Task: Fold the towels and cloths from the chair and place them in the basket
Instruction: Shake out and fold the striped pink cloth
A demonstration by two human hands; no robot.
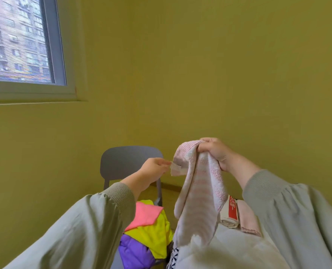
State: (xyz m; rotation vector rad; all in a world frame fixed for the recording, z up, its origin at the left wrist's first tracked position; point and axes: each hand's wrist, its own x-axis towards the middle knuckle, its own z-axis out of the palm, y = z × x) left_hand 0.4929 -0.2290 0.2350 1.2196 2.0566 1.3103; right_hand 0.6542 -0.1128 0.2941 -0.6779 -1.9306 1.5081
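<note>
A pink-and-white striped towel [200,191] hangs in the air in front of me. My right hand [215,152] grips its bunched top edge. My left hand [153,167] pinches the small white label at the towel's corner. Below, the grey chair [126,162] holds a heap of cloths: a pink one [144,214], a yellow one [151,235] and a purple one [134,253]. To the right lie folded towels, one white with a red band [231,212] and a pale pink one [246,218]. The basket cannot be made out.
Yellow walls meet in a corner behind the chair. A window [19,41] sits at the upper left. A strip of wooden floor [171,189] shows beside the chair. A black-and-white patterned cloth [173,257] peeks out at the bottom.
</note>
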